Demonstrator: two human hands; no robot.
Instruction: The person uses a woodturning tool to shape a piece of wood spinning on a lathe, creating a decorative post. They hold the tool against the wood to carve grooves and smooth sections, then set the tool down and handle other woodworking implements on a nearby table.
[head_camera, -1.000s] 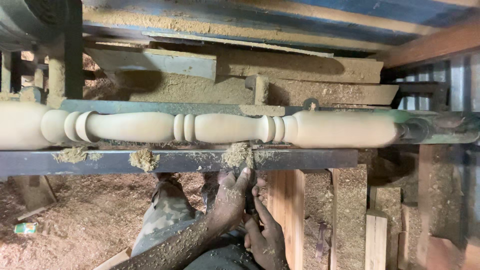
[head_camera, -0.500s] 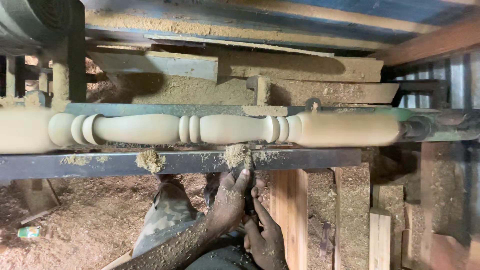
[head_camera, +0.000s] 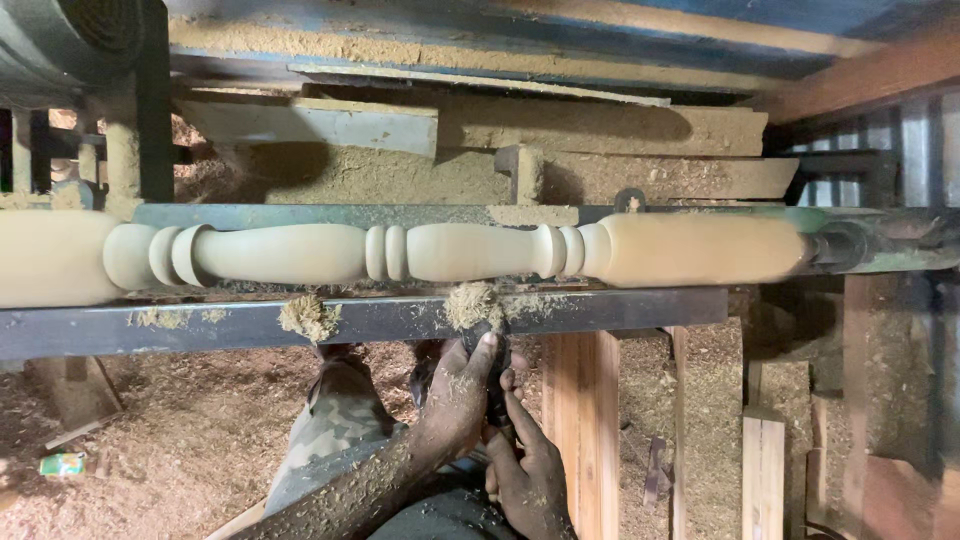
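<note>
A pale turned wooden spindle (head_camera: 450, 252) with beads and coves lies across a lathe, its surface blurred. Below it runs a dark steel tool rest bar (head_camera: 600, 312) carrying clumps of shavings (head_camera: 472, 303). My left hand (head_camera: 455, 400), dusted with sawdust, reaches up to the bar under the spindle's middle, its fingers wrapped round a dark turning tool (head_camera: 497, 395). My right hand (head_camera: 525, 472) grips the same tool lower down. Most of the tool is hidden by both hands, and its tip is lost in the shavings.
The lathe's tailstore end (head_camera: 850, 245) is at the right, and a grey motor housing (head_camera: 60, 40) is at the top left. Sawdust (head_camera: 180, 440) covers the floor. Upright wooden planks (head_camera: 580, 420) stand right of my hands. My trouser leg (head_camera: 335, 420) is below the bar.
The view has drifted a little, so the spindle sits slightly further right in the picture. Both hands stay on the tool at the same spot under the bar.
</note>
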